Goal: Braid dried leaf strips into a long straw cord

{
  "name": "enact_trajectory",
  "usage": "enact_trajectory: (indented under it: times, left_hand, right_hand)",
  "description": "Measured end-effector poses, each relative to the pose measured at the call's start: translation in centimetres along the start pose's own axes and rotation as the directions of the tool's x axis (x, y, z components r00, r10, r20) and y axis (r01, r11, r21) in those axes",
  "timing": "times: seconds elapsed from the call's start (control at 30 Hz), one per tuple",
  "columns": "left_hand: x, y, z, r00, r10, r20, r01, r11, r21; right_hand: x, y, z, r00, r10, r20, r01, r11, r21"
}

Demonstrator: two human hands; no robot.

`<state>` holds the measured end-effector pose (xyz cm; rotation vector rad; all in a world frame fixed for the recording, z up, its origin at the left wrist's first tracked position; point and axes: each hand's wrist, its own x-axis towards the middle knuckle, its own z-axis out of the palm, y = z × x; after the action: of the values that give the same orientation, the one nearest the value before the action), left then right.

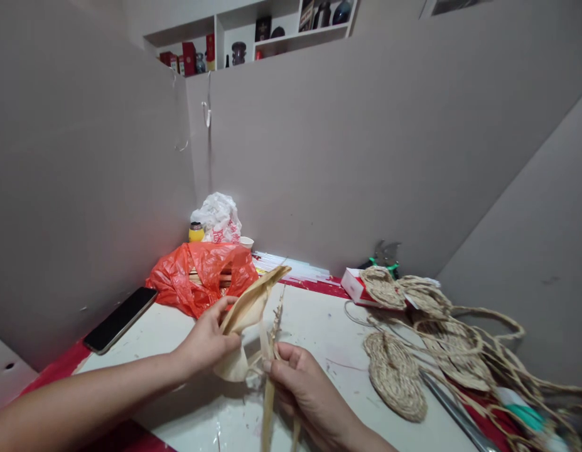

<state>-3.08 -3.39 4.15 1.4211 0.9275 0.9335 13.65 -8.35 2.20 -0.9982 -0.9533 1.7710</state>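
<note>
My left hand is closed around a broad, dry, pale-yellow husk, with the thumb on the near side. The husk's narrow tip points up and to the right. Lower right of it, my right hand pinches narrow husk strips between thumb and fingers. The strips hang toward the table's near edge, and a thin, knobbly dry stalk rises above the pinch. Both hands are over the white work board. Fingertips behind the husk and strips are partly hidden.
On the right lie a coiled rope sole, more braided rope, a metal tool and green-handled pliers. At left are a red plastic bag and a phone. Clear sticks lie along the grey partition.
</note>
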Motion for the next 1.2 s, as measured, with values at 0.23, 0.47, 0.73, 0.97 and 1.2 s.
enact_trajectory:
  times: [0.23,0.47,0.73,0.97,1.2]
  left_hand:
    - [3.7,0.6,-7.0,0.917,0.172,-0.361,-0.067,0.956,0.284]
    - [7.4,1.1,-15.5,0.724,0.242,-0.646,0.050,0.916,0.399]
    - [9.1,1.9,-14.1,0.781,0.282,-0.558,0.069,0.848,0.526]
    - [4.5,1.5,-6.6,0.826,0.520,0.218,-0.498,0.492,0.714]
    - [0.9,1.1,-1.7,0.708,0.337,0.621,-0.647,0.660,0.380]
  right_hand:
    - [-0.1,0.1,-0.1,1.000,0.020,0.005,-0.020,1.000,-0.004]
    - [0.1,0.4,-0.4,0.997,0.067,0.033,-0.067,0.998,-0.007]
    - [0.3,0.8,-0.8,0.990,0.110,0.088,-0.108,0.994,-0.018]
    - [0.3,0.5,-0.8,0.985,0.136,0.110,-0.137,0.991,0.000]
    - [0.3,0.2,-0.8,0.982,0.145,0.123,-0.146,0.989,-0.005]
